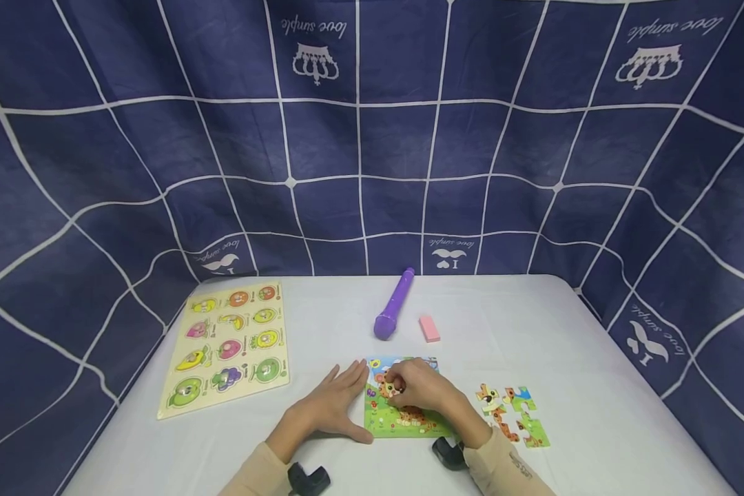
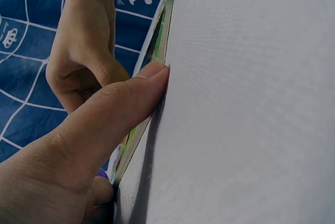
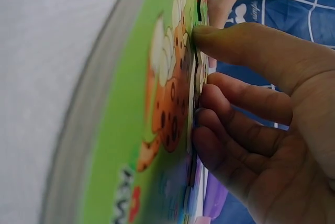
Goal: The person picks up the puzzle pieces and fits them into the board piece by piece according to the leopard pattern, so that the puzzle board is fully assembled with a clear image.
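A jigsaw board [image 1: 381, 421] with a spotted leopard on a green and blue ground lies flat on the white table. My left hand [image 1: 327, 406] rests at its left side, fingers extended toward the top corner and thumb [image 2: 118, 101] against the near edge. Over the upper middle of the board, my right hand [image 1: 423, 386] has its thumb and fingers bent around a puzzle piece [image 3: 200, 72], pinching it right at the board's surface. Most of that piece is hidden by the fingers. Right of the board lie several loose puzzle pieces [image 1: 534, 428], close together.
A fruit peg puzzle board [image 1: 213, 341] occupies the table's left side. Beyond the jigsaw lie a purple toy microphone [image 1: 397, 300] and a small pink block [image 1: 429, 328]. Dark blue checked cloth [image 1: 322, 145] hangs behind and at both sides of the table.
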The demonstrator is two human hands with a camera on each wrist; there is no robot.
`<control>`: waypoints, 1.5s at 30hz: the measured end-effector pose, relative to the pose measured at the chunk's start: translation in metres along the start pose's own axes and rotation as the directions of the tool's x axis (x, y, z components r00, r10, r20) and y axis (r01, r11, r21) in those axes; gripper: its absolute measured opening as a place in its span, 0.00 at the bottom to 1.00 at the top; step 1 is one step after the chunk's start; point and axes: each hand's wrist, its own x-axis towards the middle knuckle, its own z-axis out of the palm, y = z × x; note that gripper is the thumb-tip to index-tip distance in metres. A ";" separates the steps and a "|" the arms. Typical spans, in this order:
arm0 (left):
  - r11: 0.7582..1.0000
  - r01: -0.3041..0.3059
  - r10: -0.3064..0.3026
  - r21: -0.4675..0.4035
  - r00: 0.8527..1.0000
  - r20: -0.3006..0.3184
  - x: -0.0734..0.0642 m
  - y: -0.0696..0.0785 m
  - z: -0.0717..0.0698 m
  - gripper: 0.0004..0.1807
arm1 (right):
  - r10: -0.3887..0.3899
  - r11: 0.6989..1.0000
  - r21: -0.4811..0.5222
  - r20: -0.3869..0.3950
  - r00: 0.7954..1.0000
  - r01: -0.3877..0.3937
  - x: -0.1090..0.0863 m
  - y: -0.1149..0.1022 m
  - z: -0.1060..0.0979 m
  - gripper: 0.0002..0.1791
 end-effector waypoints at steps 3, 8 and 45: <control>1.000 0.002 -0.002 0.000 1.000 0.004 0.001 0.000 0.001 0.70 | 0.023 1.000 0.003 0.015 1.000 -0.023 0.000 0.000 0.000 0.13; 1.000 0.010 -0.010 -0.001 1.000 0.010 0.001 0.000 0.000 0.70 | 0.040 0.999 0.010 0.024 0.999 -0.040 0.001 0.000 0.000 0.13; 1.000 0.015 -0.015 0.006 1.000 0.004 0.000 0.002 0.000 0.71 | 0.038 0.999 -0.009 -0.016 0.999 -0.039 0.000 -0.002 0.000 0.17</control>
